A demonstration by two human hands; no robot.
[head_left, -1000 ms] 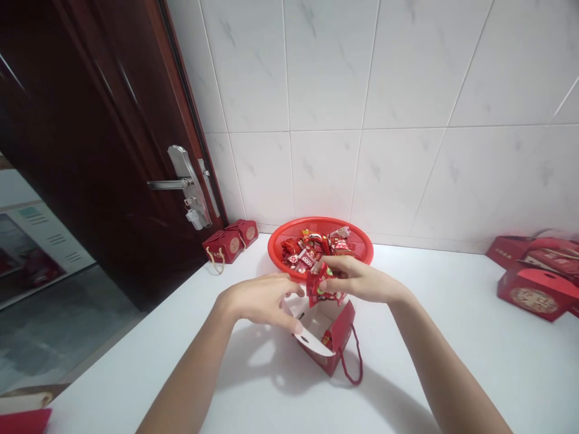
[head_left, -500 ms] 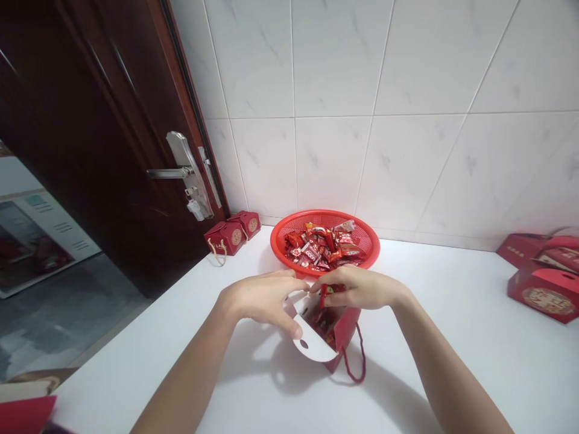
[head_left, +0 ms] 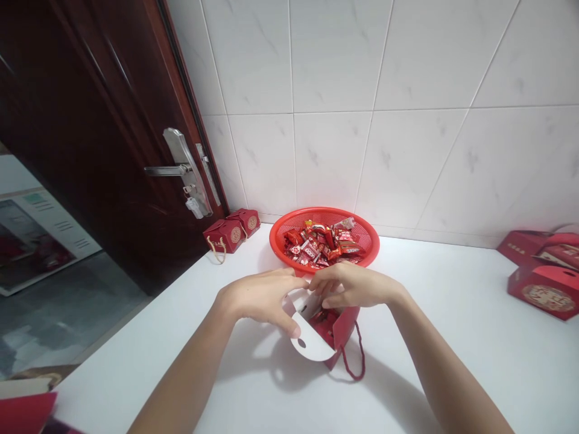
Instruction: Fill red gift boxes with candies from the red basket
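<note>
A red gift box [head_left: 347, 328] with a red cord handle [head_left: 362, 361] stands open on the white table in front of me. My left hand [head_left: 265, 301] grips its left side, thumb against the white inner face of the folded-out flap [head_left: 314, 342]. Over the opening is my right hand [head_left: 350, 286], fingers bent and thumb apart from them, with nothing visible between them. Red-wrapped candies [head_left: 325, 325] lie inside the box, partly hidden by the right hand. Just behind both hands, a red plastic basket [head_left: 371, 253] holds a heap of wrapped candies [head_left: 319, 244].
Two small closed red boxes [head_left: 226, 235] stand at the back left by the wooden door [head_left: 113, 150]. More red boxes [head_left: 545, 292] are at the right edge. A red item [head_left: 25, 413] shows at the lower left. A tiled wall [head_left: 335, 157] bounds the table [head_left: 452, 307] behind.
The red-wrapped candy that was in my right hand's fingers is now out of them, and red candy shows in the box below. My left hand stays on the box.
</note>
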